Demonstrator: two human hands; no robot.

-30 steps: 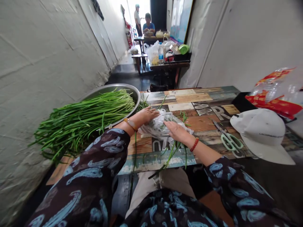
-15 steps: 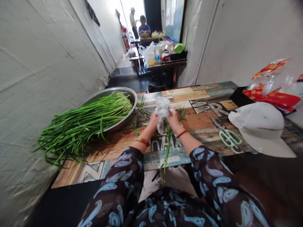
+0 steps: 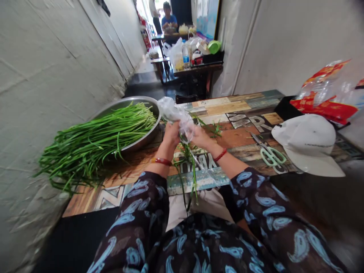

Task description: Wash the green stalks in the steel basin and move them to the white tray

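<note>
A crumpled clear plastic bag (image 3: 174, 110) is gripped between my two hands above the middle of the table. My left hand (image 3: 171, 133) has its fingers closed round the bag's left part. On the other side my right hand (image 3: 200, 137) pinches the bag's lower right part; some fingertips are hidden by the plastic. Long green chives (image 3: 193, 172) hang below the hands, over the table's front edge; whether they are held or caught with the bag I cannot tell. To the left, a big bunch of chives (image 3: 99, 131) leans out of a metal basin (image 3: 155, 131).
Scissors (image 3: 269, 153) with pale green handles lie on the patterned wooden table (image 3: 233, 142), near a white cap (image 3: 309, 140). Red-printed plastic packaging (image 3: 324, 102) sits behind the cap. Loose chive scraps (image 3: 217, 129) lie beyond my hands. A person (image 3: 169, 21) sits far back.
My hands have shifted left with the plastic bag, which is now stretched longer and reaches toward the basin's rim. The hanging chives have spread apart. The view has tilted slightly down.
</note>
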